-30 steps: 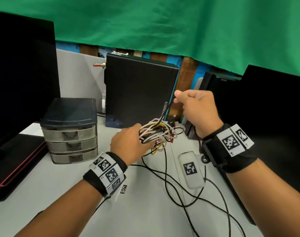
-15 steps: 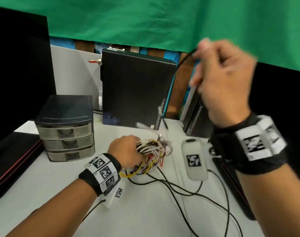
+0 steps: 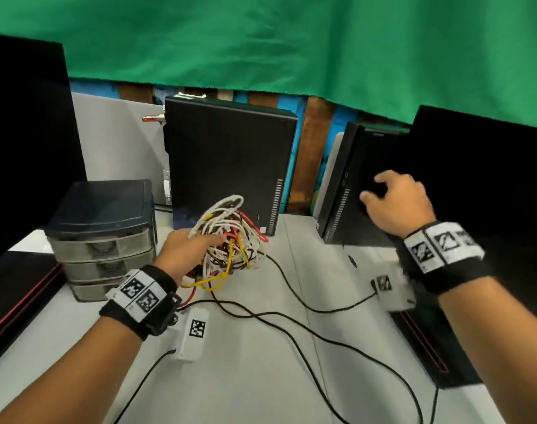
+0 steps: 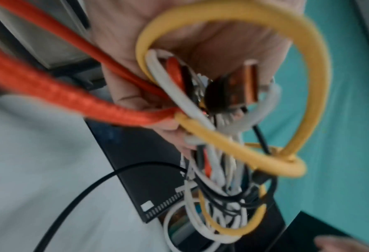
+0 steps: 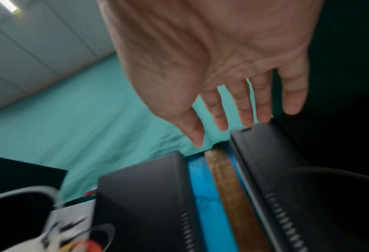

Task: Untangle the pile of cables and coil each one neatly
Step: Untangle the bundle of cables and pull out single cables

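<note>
A tangled bundle of white, red, yellow and black cables (image 3: 230, 237) is lifted a little off the white table (image 3: 261, 377). My left hand (image 3: 193, 252) grips it from the left; in the left wrist view the fingers (image 4: 157, 105) curl round red, yellow and white strands beside a USB plug (image 4: 241, 85). A thin black cable (image 3: 307, 304) trails from the bundle across the table. My right hand (image 3: 395, 203) hovers at the right in front of a black case, fingers spread (image 5: 243, 109) and holding nothing.
A black computer case (image 3: 227, 166) stands behind the bundle and a second black case (image 3: 352, 185) at the right. A small drawer unit (image 3: 102, 237) sits at the left. Dark monitors flank both sides. More black cables (image 3: 337, 341) lie across the table in front.
My right hand let go of the black cable it had pulled high and dropped to the right, open. The left hand raised the bundle slightly.
</note>
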Demonstrator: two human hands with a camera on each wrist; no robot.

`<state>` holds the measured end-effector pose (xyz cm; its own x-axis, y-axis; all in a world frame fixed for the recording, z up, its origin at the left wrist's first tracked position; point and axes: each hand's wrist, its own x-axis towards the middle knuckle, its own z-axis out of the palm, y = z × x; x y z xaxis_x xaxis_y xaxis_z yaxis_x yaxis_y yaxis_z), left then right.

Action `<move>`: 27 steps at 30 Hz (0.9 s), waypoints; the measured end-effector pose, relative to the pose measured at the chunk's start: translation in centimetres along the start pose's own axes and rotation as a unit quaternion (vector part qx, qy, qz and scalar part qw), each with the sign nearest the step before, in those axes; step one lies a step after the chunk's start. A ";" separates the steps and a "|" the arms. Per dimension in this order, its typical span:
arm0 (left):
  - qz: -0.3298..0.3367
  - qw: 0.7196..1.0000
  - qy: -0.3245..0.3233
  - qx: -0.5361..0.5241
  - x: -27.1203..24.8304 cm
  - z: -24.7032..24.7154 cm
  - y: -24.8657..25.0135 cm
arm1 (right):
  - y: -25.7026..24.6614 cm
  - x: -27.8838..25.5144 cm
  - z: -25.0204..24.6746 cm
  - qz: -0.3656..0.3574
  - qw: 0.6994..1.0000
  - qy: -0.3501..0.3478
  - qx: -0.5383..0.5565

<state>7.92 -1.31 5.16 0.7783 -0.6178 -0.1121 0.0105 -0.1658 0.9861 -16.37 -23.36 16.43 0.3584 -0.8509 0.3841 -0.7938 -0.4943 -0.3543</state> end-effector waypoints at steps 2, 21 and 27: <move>-0.022 0.997 -0.051 -0.060 -0.3 -0.4 1.0 | -0.2 -1.9 2.5 -0.063 0.998 0.000 0.018; -0.121 0.912 -0.219 -0.325 -4.2 1.9 4.8 | -10.0 -10.9 10.5 -0.066 0.784 -0.287 0.546; -0.041 0.928 -0.166 -0.332 -3.1 -0.9 6.0 | -7.9 -11.6 9.3 -0.056 0.811 -0.276 0.513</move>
<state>6.17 0.26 11.52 0.5221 -0.8454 -0.1130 0.5315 0.2189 0.8183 -9.65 -11.25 6.82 0.7906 -0.5999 0.1225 -0.0166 -0.2210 -0.9751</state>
